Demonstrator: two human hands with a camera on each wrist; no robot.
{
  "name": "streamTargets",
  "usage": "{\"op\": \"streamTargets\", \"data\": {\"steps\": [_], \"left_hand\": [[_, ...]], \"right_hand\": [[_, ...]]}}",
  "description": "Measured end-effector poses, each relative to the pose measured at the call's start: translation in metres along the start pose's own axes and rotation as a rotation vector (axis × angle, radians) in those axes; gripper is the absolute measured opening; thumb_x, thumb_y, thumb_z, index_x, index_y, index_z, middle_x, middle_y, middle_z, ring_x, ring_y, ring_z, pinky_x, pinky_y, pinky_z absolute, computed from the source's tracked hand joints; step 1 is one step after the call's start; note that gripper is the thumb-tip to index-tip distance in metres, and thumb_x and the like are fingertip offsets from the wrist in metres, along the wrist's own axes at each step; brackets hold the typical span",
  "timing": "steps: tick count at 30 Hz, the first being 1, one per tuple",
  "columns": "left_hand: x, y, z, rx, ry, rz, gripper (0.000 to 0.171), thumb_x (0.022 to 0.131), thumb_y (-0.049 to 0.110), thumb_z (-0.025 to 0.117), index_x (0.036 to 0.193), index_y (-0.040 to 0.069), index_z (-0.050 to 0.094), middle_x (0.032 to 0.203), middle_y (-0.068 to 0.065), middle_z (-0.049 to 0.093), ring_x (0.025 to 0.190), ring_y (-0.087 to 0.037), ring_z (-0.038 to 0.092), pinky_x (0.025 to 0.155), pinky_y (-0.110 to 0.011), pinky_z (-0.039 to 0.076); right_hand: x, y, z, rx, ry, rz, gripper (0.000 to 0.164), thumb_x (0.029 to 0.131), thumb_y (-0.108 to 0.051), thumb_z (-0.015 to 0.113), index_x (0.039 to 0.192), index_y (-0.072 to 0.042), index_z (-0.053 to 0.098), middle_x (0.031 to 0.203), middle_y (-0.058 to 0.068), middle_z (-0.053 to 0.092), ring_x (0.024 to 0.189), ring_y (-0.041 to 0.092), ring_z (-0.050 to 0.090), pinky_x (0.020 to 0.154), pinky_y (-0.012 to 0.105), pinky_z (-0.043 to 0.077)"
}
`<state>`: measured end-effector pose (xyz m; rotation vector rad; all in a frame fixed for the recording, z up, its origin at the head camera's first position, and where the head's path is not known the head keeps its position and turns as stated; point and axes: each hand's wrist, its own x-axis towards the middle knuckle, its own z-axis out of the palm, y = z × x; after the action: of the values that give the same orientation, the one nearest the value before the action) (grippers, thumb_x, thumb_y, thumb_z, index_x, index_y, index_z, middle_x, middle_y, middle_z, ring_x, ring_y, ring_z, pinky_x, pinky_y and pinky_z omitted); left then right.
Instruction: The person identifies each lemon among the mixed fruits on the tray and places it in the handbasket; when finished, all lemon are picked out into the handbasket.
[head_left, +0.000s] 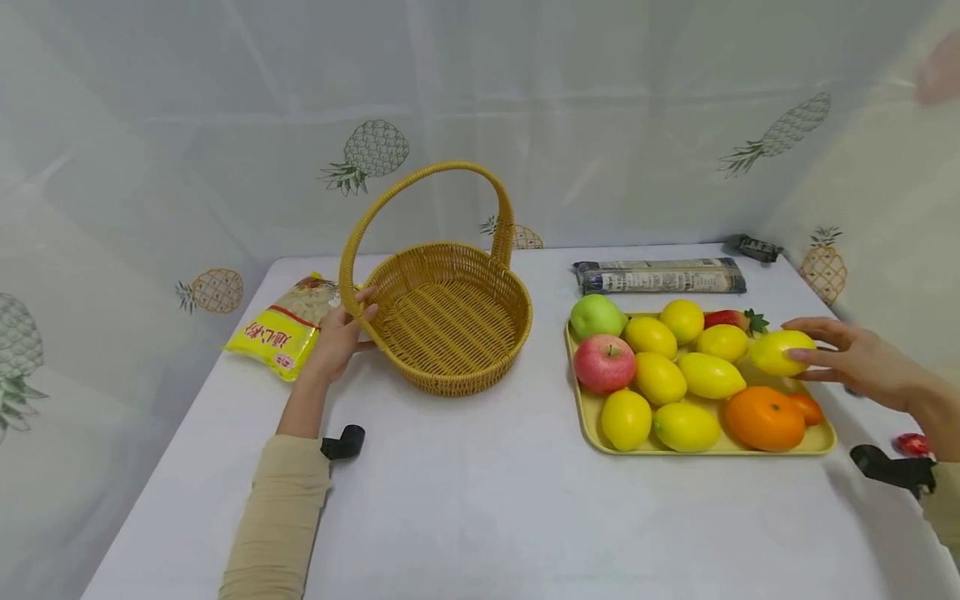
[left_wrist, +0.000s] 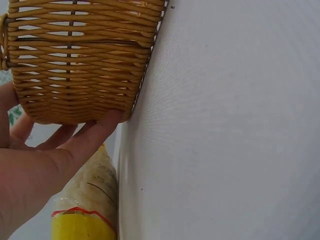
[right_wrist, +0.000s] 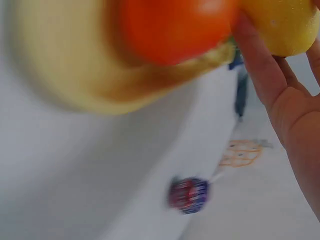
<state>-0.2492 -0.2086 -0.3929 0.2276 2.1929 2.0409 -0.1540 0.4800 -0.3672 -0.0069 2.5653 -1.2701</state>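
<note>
Table: white-covered, plain in the foreground of the head view (head_left: 480,517).
Tray: yellow (head_left: 817,440), at four o'clock from the basket; seven lemons inside, plus an orange (head_left: 765,419) at four, red apple (head_left: 604,364) at nine, green apple (head_left: 597,317) at ten, strawberry (head_left: 727,320) at one.
Right hand (head_left: 862,358): pinches another lemon (head_left: 780,352) at the tray's two o'clock.
Right wrist view: blurred; shows a round red-and-purple thing (right_wrist: 189,195) towards five o'clock, not clearly identifiable from the head.
Basket (head_left: 480,383): wicker; only the head view shows its bare inside and whole arched handle.
Left hand (head_left: 337,337): grips the basket's nine o'clock side.
Left wrist view: reveals slits in the outer weave.
Yellow bag (head_left: 288,329): at nine o'clock, beyond the left hand.
Dark packet (head_left: 660,276): past the tray, at eleven.
Backdrop: pale sheet (head_left: 600,67), pineapple-printed.
</note>
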Motion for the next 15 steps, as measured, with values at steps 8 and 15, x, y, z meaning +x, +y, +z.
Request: {"op": "streamTargets", "data": {"steps": [8, 15], "left_hand": [[0.000, 0.001, 0.003, -0.004, -0.008, 0.019, 0.052, 0.104, 0.024, 0.046, 0.151, 0.008, 0.030, 0.152, -0.021, 0.027, 0.132, -0.046, 0.034, 0.096, -0.062, 0.041], [-0.001, 0.001, 0.002, 0.010, 0.016, 0.019, 0.050, 0.104, 0.021, 0.045, 0.151, 0.008, 0.032, 0.152, -0.019, 0.028, 0.132, -0.043, 0.036, 0.095, -0.060, 0.043]], "right_hand": [[0.024, -0.067, -0.008, 0.160, 0.066, -0.240, 0.042, 0.100, 0.000, 0.047, 0.130, -0.029, 0.049, 0.123, -0.008, 0.044, 0.094, 0.005, 0.062, 0.072, 0.022, 0.056], [0.072, -0.166, 0.052, 0.203, -0.122, -0.241, 0.040, 0.100, -0.011, 0.053, 0.138, -0.012, 0.039, 0.131, 0.005, 0.041, 0.097, 0.017, 0.062, 0.084, 0.030, 0.055]]}}
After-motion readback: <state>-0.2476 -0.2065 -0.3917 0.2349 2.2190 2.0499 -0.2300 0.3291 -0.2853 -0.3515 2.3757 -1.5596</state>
